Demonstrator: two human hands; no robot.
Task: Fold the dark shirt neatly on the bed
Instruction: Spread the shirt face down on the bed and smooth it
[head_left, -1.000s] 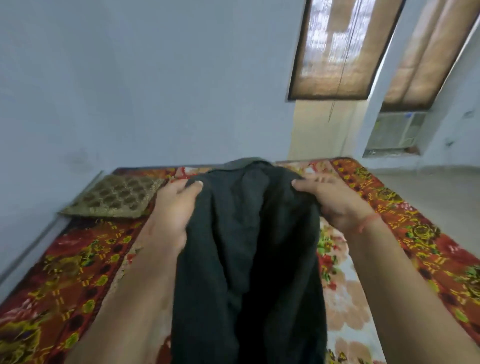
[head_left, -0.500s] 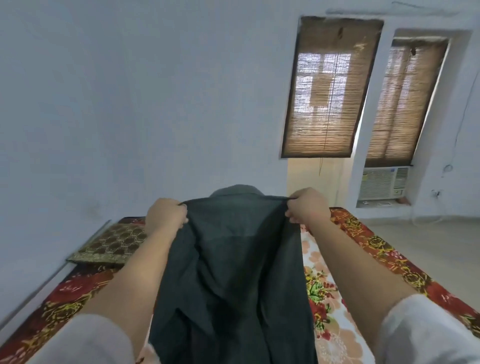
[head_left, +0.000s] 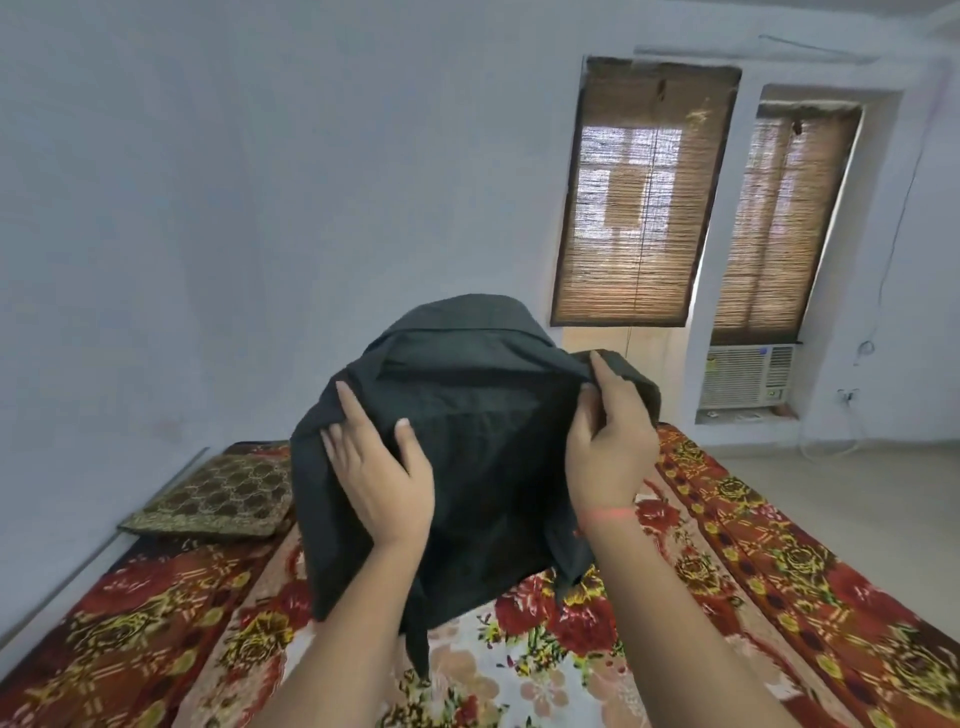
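– Charcoal cloth, where was it?
– The dark shirt (head_left: 483, 441) hung mid-frame, lifted above the bed (head_left: 779, 571), collar at 12 o'clock. Whether its lowest tail touched the bedspread, I could not tell.
– And the hands?
– The left hand (head_left: 382, 483) lay flat on the cloth at 9 o'clock, with its visible fingers straight and spread. The other fingers were hidden by a fold. The right hand (head_left: 608, 447) pinched the shoulder edge at 2 o'clock, fingers curled.
– What was hidden?
– The shirt's front and sleeves. Both forearms were cut off at the bottom edge.
– Around it?
– A patterned cushion (head_left: 218, 493) at 9 o'clock, bamboo blinds (head_left: 644, 192) at 1 o'clock, and an air conditioner (head_left: 745, 376) at 3 o'clock.
– Any writing?
– A small blue badge on the air conditioner, too small to read.
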